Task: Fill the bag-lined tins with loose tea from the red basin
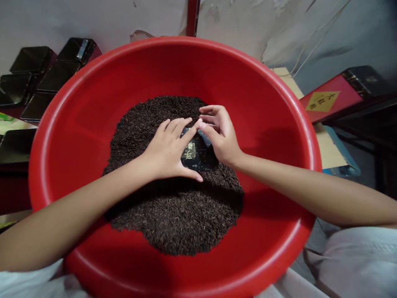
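Observation:
A dark metal tin (200,155) with gold lettering on its upper face rests in a heap of dark, dry leaf tea (186,219). My left hand (169,147) lies spread at the tin's left side, thumb along its near edge and index finger reaching across its far edge. At the far right corner, my right hand (225,138) has its fingers loosely curved and apart. Its thumb meets or nearly meets my left index fingertip. Both hands partly cover the tin, and its lower part is hidden.
A wide red plastic basin (173,43) surrounds the tea. Several dark tins (56,76) stand outside it at the left. To the right lies a pink tin (333,93) with a yellow label, above a cardboard piece (330,149). A wall rises behind.

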Available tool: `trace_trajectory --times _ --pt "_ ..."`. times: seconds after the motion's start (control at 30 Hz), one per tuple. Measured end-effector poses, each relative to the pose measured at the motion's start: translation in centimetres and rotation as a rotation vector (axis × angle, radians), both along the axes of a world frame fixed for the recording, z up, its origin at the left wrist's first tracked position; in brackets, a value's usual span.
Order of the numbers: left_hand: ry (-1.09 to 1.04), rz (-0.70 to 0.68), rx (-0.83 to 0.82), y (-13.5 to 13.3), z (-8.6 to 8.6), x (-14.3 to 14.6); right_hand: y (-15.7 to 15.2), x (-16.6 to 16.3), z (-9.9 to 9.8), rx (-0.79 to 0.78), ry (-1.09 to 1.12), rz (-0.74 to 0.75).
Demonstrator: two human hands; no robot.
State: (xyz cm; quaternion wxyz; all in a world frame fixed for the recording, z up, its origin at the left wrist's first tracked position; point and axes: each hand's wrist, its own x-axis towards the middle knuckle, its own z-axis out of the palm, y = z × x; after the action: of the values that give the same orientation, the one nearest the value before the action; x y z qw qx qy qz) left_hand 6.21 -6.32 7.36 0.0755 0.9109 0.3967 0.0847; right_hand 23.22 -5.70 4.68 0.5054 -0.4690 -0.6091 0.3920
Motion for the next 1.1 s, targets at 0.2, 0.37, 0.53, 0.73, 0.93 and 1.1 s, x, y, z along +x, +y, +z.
trace_trajectory --times 0.2,0.37,0.53,0.73,0.93,1.1 --pt "0.02 0.122 -0.01 0.8 -0.2 -0.3 -1.1 -0.4 -0.6 -0.358 0.116 0.083" --pt "0.034 0.159 -0.055 1.8 0.0 -0.9 0.2 0.3 -1.4 -0.288 0.109 0.321" --pt "0.06 0.108 -0.064 2.1 -0.3 -1.2 0.5 0.8 -1.5 -0.259 0.028 0.362" --pt "0.047 0.194 -0.067 2.2 -0.1 -0.4 1.6 1.4 -1.3 -0.198 -0.068 0.392" --pt "0.078 0.17 -0.101 3.4 0.7 -1.4 3.8 1.9 -3.0 0.008 -0.175 0.469" --pt "0.135 0.122 -0.03 2.7 0.8 -2.8 3.6 0.7 -3.8 0.259 -0.387 0.449"
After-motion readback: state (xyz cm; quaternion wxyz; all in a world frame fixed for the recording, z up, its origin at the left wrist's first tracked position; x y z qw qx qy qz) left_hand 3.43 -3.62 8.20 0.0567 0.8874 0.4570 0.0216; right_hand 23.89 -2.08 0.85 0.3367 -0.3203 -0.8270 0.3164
